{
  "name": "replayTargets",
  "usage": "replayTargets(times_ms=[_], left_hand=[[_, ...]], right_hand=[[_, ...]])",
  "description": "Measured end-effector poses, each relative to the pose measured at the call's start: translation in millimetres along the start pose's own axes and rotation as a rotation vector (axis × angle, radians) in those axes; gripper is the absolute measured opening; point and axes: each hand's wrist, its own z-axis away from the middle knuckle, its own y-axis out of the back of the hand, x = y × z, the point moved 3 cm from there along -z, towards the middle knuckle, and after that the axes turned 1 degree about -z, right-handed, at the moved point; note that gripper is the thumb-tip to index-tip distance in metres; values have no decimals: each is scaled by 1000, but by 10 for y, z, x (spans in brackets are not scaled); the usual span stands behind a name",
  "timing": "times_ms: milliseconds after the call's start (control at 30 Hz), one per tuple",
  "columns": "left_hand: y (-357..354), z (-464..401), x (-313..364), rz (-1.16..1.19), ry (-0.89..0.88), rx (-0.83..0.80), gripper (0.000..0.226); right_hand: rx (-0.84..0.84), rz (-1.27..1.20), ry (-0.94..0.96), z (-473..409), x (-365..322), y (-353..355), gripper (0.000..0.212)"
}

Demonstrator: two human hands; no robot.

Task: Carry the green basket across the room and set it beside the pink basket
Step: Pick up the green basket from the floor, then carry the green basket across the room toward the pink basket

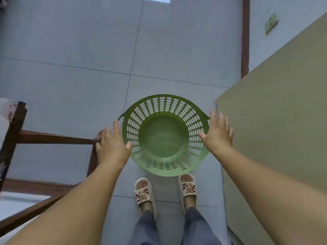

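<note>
Grey tiled floor (70, 85); green basket (164, 167) standing empty just ahead of 2 slippered feet (144, 191). Left hand (111, 145) and right hand (218, 133) spread wide either side of rim, gripping nothing.

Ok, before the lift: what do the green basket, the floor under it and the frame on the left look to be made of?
Green basket: moulded plastic, judging by the even oval perforations, thin rim and slightly translucent, satin walls. Floor: grey tile, likely ceramic, matte, with straight grout lines. Frame: dark brown wood by its look, though blur leaves this open.
</note>
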Motion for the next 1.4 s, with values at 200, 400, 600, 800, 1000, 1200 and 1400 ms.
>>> replayTargets(times_ms=[200,400,600,800,1000,1200,1400], left_hand=[[-520,-248,-229,289,224,-2,88],[-805,-441,-210,543,432,-13,72],[-892,-667,-267,641,513,25,31],[-893,-771,-372,672,507,11,13],[-519,-482,-248,525,429,54,17],[491,-42,8,330,352,72,23],[1652,352,345,372,336,169,25]], right_hand=[[34,-205,-269,-154,440,-526,87],[80,-336,-403,-287,559,-768,79],[60,-419,-597,-423,688,-873,44],[47,-452,-568,-501,772,-895,29],[14,-352,-435,-384,564,-405,32],[-16,-324,-318,-146,255,627,27],[9,-307,-133,114,-138,1852,28]])
